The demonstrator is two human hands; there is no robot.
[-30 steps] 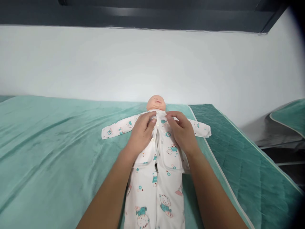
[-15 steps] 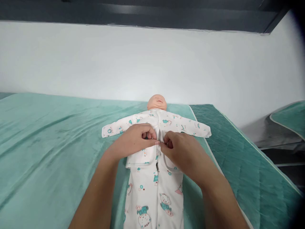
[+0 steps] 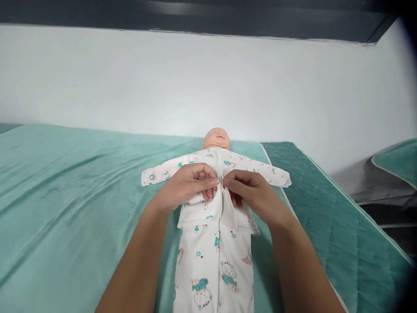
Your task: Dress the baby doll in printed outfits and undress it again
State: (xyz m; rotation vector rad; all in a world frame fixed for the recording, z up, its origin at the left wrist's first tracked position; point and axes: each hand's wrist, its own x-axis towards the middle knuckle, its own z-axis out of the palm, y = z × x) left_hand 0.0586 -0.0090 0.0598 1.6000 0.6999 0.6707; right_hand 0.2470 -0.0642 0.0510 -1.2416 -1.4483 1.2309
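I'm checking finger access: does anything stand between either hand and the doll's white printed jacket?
Nothing visible does. The left hand and right hand both pinch the white printed jacket at its front opening; their own fingertips partly cover that spot, so detail there is hard to make out.

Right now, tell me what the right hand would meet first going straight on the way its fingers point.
Pinching the front edge of the white printed top, the right hand points leftward and would probably meet the left hand first, at its fingertips; the gap between them is hard to judge here.
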